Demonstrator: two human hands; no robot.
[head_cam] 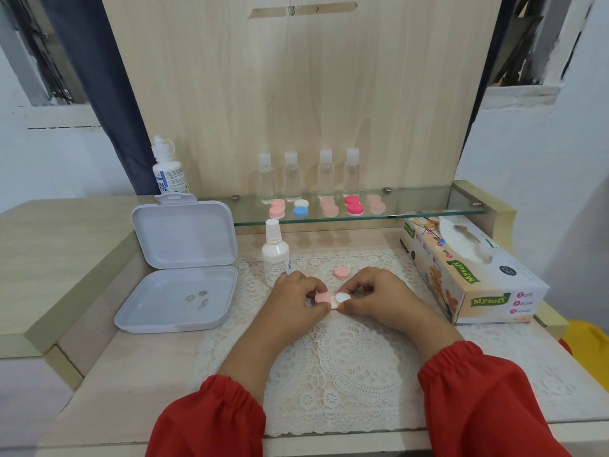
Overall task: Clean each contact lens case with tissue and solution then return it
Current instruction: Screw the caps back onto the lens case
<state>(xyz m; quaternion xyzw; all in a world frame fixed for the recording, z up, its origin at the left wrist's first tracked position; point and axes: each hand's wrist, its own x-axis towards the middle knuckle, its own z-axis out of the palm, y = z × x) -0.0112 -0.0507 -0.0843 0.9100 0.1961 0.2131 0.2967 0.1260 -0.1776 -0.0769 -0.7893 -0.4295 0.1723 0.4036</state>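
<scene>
A small two-cup plastic contact lens case (332,299) lies level over the lace mat (346,357), long axis left-right; left hand (298,296) fingers pinch its pink cap, right hand (379,296) fingers pinch its white cap.

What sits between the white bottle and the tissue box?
In the head view, a loose pink cap on the doily lies between the white bottle and tissue box.

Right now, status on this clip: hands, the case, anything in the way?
Left hand grips the pink cap; right hand pinches the white cap. Contact lens case held just above the lace mat. Loose pink cap behind, apart. Nothing in the way.
</scene>
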